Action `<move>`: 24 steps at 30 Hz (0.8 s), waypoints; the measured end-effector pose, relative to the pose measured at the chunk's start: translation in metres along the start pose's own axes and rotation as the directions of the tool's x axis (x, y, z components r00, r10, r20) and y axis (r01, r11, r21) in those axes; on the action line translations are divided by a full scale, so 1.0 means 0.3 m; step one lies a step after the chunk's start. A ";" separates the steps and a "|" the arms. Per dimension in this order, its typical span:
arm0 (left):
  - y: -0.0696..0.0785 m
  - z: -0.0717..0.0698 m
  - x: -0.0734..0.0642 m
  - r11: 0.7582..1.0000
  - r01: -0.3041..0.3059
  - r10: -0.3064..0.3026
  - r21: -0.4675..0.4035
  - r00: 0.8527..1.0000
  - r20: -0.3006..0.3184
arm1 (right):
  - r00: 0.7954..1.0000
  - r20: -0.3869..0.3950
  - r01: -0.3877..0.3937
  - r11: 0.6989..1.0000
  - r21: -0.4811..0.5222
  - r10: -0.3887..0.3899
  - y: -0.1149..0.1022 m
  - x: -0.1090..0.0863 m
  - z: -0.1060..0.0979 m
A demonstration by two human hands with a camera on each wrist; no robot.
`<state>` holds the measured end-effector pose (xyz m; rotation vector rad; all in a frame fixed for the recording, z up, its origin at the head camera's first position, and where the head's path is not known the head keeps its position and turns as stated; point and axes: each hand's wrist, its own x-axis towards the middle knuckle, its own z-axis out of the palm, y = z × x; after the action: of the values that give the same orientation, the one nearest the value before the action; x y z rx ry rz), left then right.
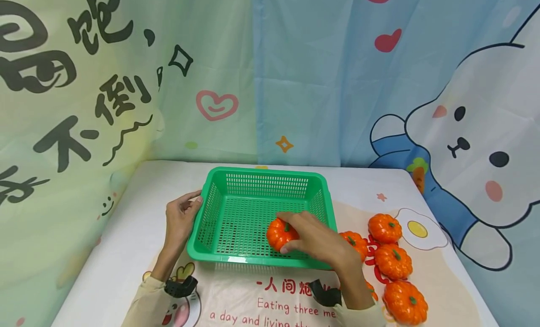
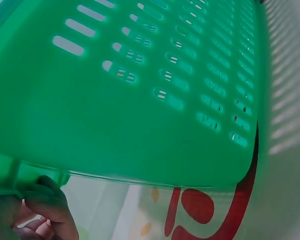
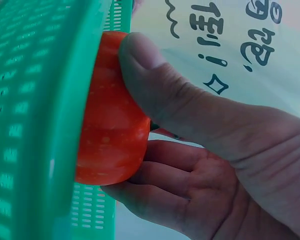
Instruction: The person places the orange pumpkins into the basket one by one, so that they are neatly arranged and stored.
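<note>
My right hand point(image 1: 314, 235) holds a small orange pumpkin point(image 1: 279, 234) with a green stem, inside the right part of a green plastic basket point(image 1: 217, 256). In the right wrist view the thumb and fingers point(image 3: 160, 192) grip the pumpkin point(image 3: 112, 120) from opposite sides, and the basket wall point(image 3: 50, 130) hides part of it. My left hand point(image 1: 182, 219) grips the basket's left rim. The left wrist view shows its curled fingers point(image 2: 52, 210) at the rim of the basket point(image 2: 90, 120). Inside the basket no other pumpkin shows.
Right of the basket, several orange pumpkins point(image 1: 393, 261) lie on the printed tablecloth point(image 1: 236, 289); my right arm partly covers one. The table's far edge meets a patterned curtain point(image 1: 295, 83), which also hangs along both sides.
</note>
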<state>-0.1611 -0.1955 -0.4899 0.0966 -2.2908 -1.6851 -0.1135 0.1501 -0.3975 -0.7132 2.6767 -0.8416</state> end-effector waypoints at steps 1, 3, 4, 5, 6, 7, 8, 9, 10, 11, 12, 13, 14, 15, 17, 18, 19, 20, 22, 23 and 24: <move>0.000 0.000 0.000 1.000 0.002 -0.002 0.000 1.000 0.001 | 1.000 0.001 0.001 1.000 0.002 -0.001 -0.003 0.002 0.001; -0.001 0.001 0.002 1.000 0.002 -0.002 -0.006 1.000 0.002 | 1.000 0.004 0.006 1.000 0.002 -0.006 -0.009 0.005 0.004; 0.000 0.002 0.002 1.000 0.002 -0.002 -0.009 1.000 0.003 | 1.000 0.004 0.005 1.000 -0.001 -0.005 -0.013 0.007 0.007; 0.000 0.002 0.003 1.000 0.003 -0.003 -0.010 1.000 0.004 | 1.000 0.003 0.008 1.000 -0.002 -0.008 -0.016 0.010 0.009; -0.001 0.002 0.004 1.000 0.002 -0.002 -0.011 1.000 0.005 | 1.000 0.004 0.007 1.000 -0.006 -0.007 -0.019 0.012 0.012; -0.001 0.001 0.004 1.000 0.000 0.000 -0.010 1.000 0.007 | 1.000 0.004 0.007 1.000 -0.008 -0.006 -0.022 0.016 0.016; -0.001 0.000 0.003 1.000 0.000 0.000 -0.010 1.000 0.007 | 1.000 0.004 0.011 1.000 -0.012 -0.011 -0.024 0.020 0.020; -0.001 -0.002 0.003 1.000 -0.001 0.001 -0.009 1.000 0.006 | 1.000 0.004 0.015 1.000 -0.014 -0.015 -0.026 0.024 0.025; -0.002 -0.004 0.003 1.000 -0.002 0.002 -0.010 1.000 0.002 | 1.000 0.004 0.018 1.000 -0.013 -0.018 -0.028 0.029 0.031; -0.002 -0.005 0.002 1.000 -0.003 0.003 -0.010 1.000 -0.001 | 1.000 0.006 0.019 1.000 -0.009 -0.019 -0.031 0.033 0.036; -0.003 -0.007 0.002 1.000 -0.005 0.005 -0.012 1.000 -0.004 | 1.000 0.007 0.017 1.000 -0.008 -0.017 -0.032 0.037 0.041; -0.004 -0.009 0.002 1.000 -0.006 0.005 -0.015 1.000 -0.006 | 1.000 0.010 0.016 1.000 -0.002 -0.016 -0.035 0.040 0.046; -0.005 -0.010 0.002 1.000 -0.007 0.007 -0.017 1.000 -0.008 | 1.000 0.011 0.014 1.000 0.004 -0.014 -0.038 0.043 0.049; -0.006 -0.011 0.002 1.000 -0.009 0.009 -0.020 1.000 -0.009 | 1.000 0.014 0.010 1.000 0.009 -0.010 -0.040 0.046 0.053; -0.007 -0.011 0.003 1.000 -0.011 0.011 -0.025 1.000 -0.007 | 1.000 0.019 0.004 1.000 0.014 -0.004 -0.045 0.051 0.058; -0.008 -0.010 0.002 1.000 -0.010 0.010 -0.026 1.000 -0.006 | 1.000 0.020 0.003 1.000 0.011 -0.003 -0.047 0.054 0.060; -0.007 -0.009 0.002 1.000 -0.009 0.009 -0.026 1.000 -0.006 | 1.000 0.024 0.004 1.000 0.011 -0.004 -0.049 0.057 0.063; -0.007 -0.008 0.002 1.000 -0.008 0.007 -0.025 1.000 -0.007 | 1.000 0.027 0.005 1.000 0.010 -0.006 -0.049 0.060 0.065; -0.005 -0.005 0.001 1.000 -0.004 0.004 -0.023 1.000 -0.006 | 0.999 0.033 0.010 1.000 0.009 -0.010 -0.051 0.065 0.071; -0.005 -0.004 0.001 1.000 -0.003 0.003 -0.022 1.000 -0.005 | 0.999 0.034 0.012 1.000 0.010 -0.012 -0.051 0.068 0.074; -0.005 -0.002 0.000 1.000 -0.002 0.002 -0.022 1.000 -0.004 | 0.999 0.036 0.015 1.000 0.012 -0.016 -0.052 0.070 0.077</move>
<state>-0.1611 -0.1966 -0.4911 0.0930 -2.2680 -1.7067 -0.1171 0.1172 -0.4088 -0.7401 2.6361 -0.8393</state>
